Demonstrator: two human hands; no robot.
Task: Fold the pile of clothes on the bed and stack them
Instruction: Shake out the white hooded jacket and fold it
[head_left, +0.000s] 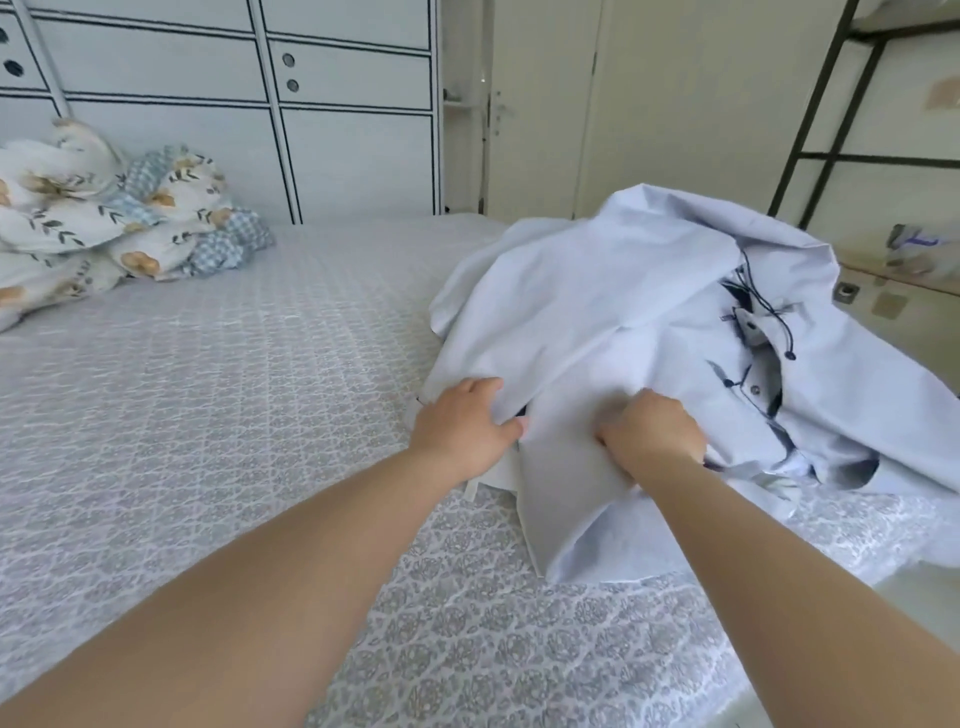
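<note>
The bed (208, 415) lies flat and open across its left and near parts. The heap of pale blue shirts (649, 338) blocks the right side, and floral pillows (104, 208) crowd the far left corner against the cabinet (311, 104).

A crumpled pile of pale blue cotton shirts (649, 322) lies heaped on the right side of the grey-patterned bedspread (234, 389), unfolded. Dark navy collar lining, small buttons and thin dark cords show in its right half. One flat fabric panel hangs forward from the heap toward the near bed edge.
</note>
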